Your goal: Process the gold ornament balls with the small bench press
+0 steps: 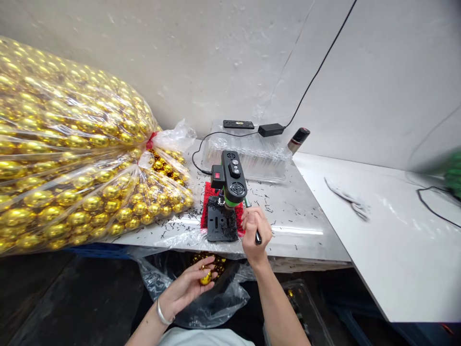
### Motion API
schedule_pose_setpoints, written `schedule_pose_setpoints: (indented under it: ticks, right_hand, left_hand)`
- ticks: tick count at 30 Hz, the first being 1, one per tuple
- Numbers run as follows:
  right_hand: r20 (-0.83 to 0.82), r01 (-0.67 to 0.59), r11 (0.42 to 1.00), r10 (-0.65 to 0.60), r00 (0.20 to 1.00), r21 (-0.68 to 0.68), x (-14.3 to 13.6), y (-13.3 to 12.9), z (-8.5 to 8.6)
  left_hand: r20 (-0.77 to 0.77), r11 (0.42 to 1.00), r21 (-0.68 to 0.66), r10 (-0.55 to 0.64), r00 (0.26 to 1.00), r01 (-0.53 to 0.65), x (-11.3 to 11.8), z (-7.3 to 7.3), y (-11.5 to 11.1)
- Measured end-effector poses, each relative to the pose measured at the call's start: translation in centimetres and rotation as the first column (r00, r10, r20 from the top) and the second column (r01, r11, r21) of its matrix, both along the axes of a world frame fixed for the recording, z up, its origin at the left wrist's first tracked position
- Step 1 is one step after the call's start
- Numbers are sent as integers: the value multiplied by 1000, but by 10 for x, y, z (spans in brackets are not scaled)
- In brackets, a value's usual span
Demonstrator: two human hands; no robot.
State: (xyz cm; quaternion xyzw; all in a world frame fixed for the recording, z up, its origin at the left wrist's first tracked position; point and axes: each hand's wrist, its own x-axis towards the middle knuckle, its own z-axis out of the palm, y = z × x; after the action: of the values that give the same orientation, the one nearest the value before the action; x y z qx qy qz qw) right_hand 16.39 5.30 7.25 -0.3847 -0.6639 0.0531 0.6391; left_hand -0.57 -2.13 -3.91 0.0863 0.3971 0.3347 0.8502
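With the bench machine [235, 177] as the clock's centre, the person's right hand [256, 230] is gripping the lever [258, 237] at about five o'clock, its fingers closing firmly around the handle. At seven o'clock, the left hand [189, 284], wearing a silver bangle [163, 312] on its wrist, is clasping a gold ball [206, 278] with its fingers curling about it. That ball is sitting in the fingers, over the near edge of the table [309, 206] and above a plastic liner [209, 312], where more gold balls [220, 263] are lying in a dark hollow.

The machine is standing upright over a slotted black base plate [218, 230], which is resting on a red mat [204, 211]. Black shavings [259, 194] are lying scattered around it. At nine o'clock, clear bags [72, 115] are bulging with gold balls, a red tie [151, 140] cinching one neck. At one o'clock, a clear plastic box [248, 163] is lying behind the machine, with a black power adapter [271, 129] resting at its far side; a slim black panel [238, 124] is lying at twelve. A dark-capped canister [298, 139] is leaning at two o'clock. At three, a pale crumpled item [349, 199] is lying on a white surface [396, 240].
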Motion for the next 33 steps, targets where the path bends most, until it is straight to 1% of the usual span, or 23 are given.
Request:
schedule_pose_setpoints:
  ticks: [1, 3, 4, 6, 8, 10, 12, 15, 16, 18, 20, 21, 24, 26, 29, 31, 33]
  right_hand:
    - [-4, 4, 1000, -4, 1000, 6, 0, 0, 0]
    - [-6, 9, 1000, -9, 1000, 9, -1, 0, -1]
    - [-2, 7, 1000, -7, 1000, 6, -1, 0, -1]
    - [8, -2, 1000, 2, 1000, -1, 0, 0, -2]
    - [19, -7, 1000, 7, 1000, -3, 1, 0, -2]
    - [26, -7, 1000, 7, 1000, -4, 1, 0, -3]
    - [30, -8, 1000, 9, 1000, -6, 2, -1, -4]
    - [36, -10, 1000, 11, 999, -5, 2, 0, -5]
    - [39, -9, 1000, 9, 999, -3, 2, 0, -6]
    - [46, -5, 1000, 5, 999, 6, 2, 0, -6]
    - [56, -7, 1000, 6, 998, 20, 2, 1, -6]
    - [60, -10, 1000, 8, 998, 27, 3, 1, -6]
    - [76, -12, 999, 10, 997, 34, 3, 1, -6]
    - [78, -13, 999, 10, 997, 32, 3, 1, -6]
    - [86, -13, 1000, 11, 996, 20, 5, 0, -8]
    - [95, -11, 1000, 10, 995, 6, 5, 0, -9]
    - [100, -14, 1000, 14, 995, 2, 6, -1, -9]
  left_hand:
    - [14, 999, 42, 7, 1000, -8, -2, 12, 3]
    - [-18, 990, 138, 19, 1000, -17, -2, 33, 11]
    - [-60, 981, 191, 38, 997, -26, -1, 41, 16]
    - [-174, 951, 300, 127, 977, -71, 3, 50, 25]
    - [-258, 902, 414, 248, 934, -125, 8, 54, 34]
    - [-294, 862, 483, 326, 899, -155, 13, 55, 42]
    - [-288, 862, 482, 327, 900, -159, 16, 55, 50]
    - [-261, 890, 437, 262, 929, -128, 18, 54, 62]
    - [-273, 892, 438, 248, 930, -109, 19, 53, 67]
    - [-350, 875, 478, 271, 897, -77, 21, 47, 77]
    - [-453, 826, 563, 332, 827, -24, 24, 39, 87]
    - [-497, 787, 616, 366, 787, 23, 25, 35, 91]
    - [-607, 633, 734, 446, 658, 247, 29, 27, 98]
    - [-665, 543, 740, 503, 552, 397, 31, 26, 101]
    - [-707, 460, 695, 575, 412, 552, 35, 25, 106]
    - [-705, 409, 670, 611, 360, 620, 36, 23, 109]
    - [-684, 351, 659, 647, 336, 665, 37, 19, 112]
